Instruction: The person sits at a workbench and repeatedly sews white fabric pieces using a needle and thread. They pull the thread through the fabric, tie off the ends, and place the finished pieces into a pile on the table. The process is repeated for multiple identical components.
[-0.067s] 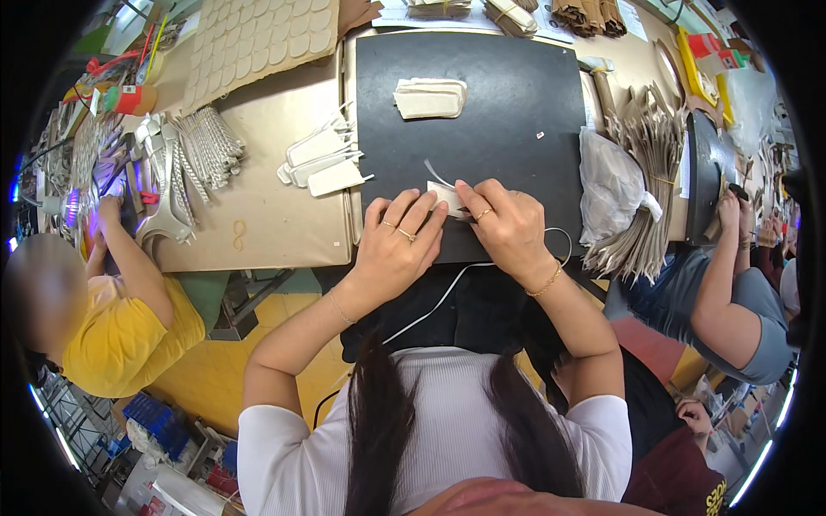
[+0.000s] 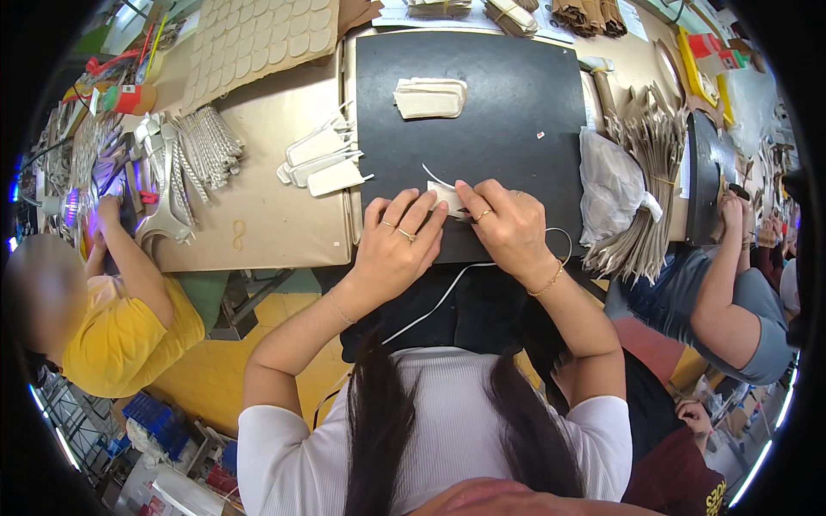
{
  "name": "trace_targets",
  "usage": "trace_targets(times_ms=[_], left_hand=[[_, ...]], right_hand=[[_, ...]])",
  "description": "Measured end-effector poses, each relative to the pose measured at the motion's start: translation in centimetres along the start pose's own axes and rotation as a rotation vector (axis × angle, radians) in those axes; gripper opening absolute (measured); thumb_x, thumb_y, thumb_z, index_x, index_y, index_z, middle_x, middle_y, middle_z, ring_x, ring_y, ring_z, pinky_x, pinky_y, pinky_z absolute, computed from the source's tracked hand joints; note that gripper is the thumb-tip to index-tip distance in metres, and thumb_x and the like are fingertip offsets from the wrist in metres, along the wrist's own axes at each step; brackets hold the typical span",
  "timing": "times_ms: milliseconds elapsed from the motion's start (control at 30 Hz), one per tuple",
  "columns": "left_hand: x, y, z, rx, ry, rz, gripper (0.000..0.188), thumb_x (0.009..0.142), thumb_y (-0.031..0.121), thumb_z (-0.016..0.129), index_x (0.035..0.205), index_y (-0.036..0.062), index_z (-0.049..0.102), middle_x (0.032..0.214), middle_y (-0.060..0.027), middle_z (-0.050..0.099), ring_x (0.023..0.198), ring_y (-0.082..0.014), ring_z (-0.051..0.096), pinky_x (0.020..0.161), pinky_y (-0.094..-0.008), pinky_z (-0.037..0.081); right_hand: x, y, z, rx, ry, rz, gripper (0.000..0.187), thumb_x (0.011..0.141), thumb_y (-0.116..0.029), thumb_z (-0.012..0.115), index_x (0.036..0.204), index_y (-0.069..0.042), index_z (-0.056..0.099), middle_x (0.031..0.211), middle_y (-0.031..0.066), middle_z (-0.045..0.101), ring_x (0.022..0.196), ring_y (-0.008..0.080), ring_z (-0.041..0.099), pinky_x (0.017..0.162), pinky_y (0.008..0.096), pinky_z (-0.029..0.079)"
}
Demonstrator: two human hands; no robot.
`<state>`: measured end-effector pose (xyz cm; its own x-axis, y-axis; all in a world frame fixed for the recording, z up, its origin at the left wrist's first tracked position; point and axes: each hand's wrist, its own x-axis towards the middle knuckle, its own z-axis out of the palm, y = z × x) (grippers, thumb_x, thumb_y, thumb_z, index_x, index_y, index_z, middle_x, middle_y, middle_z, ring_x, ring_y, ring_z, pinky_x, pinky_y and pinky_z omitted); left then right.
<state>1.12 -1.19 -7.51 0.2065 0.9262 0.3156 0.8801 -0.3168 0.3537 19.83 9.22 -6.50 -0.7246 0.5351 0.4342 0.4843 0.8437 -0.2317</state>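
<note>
My left hand (image 2: 397, 243) and my right hand (image 2: 508, 225) meet at the near edge of a black mat (image 2: 482, 129). Both pinch a small cream paper tag (image 2: 446, 198) between their fingertips. A thin white cord (image 2: 447, 292) runs from the tag, loops by my right wrist and drops down over my dark lap. A stack of the same cream tags (image 2: 430, 97) lies farther back on the mat. More tags with strings (image 2: 323, 159) lie on the brown table left of the mat.
A person in a yellow shirt (image 2: 120, 331) works at my left beside bundles of white cords (image 2: 202, 146). Another person in grey (image 2: 731, 301) sits at my right near stacks of brown paper bags (image 2: 641, 172). A perforated card sheet (image 2: 258, 34) lies at the back left.
</note>
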Motion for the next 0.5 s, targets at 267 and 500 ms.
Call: trace_targets(times_ms=[267,500], left_hand=[[0.2,-0.5,0.4,0.014,-0.001,0.002,0.045,0.083,0.014,0.078,0.126,0.0071,0.070,0.133,-0.0089,0.062,0.124,-0.0286,0.056,0.098,-0.0463,0.041],[0.2,-0.5,0.4,0.015,-0.008,0.000,0.045,0.083,0.014,0.079,0.127,0.0073,0.070,0.135,-0.0100,0.062,0.125,-0.0286,0.056,0.099,-0.0467,0.041]], right_hand=[[1.2,1.0,-0.8,-0.058,-0.055,-0.141,0.018,0.086,-0.012,0.070,0.101,-0.003,0.073,0.080,0.0002,0.053,0.061,0.0108,0.058,0.055,0.0279,0.047],[1.2,0.8,-0.7,-0.065,-0.065,-0.121,0.017,0.086,-0.012,0.069,0.100,-0.002,0.073,0.079,0.0005,0.053,0.061,0.0111,0.058,0.056,0.0278,0.048]])
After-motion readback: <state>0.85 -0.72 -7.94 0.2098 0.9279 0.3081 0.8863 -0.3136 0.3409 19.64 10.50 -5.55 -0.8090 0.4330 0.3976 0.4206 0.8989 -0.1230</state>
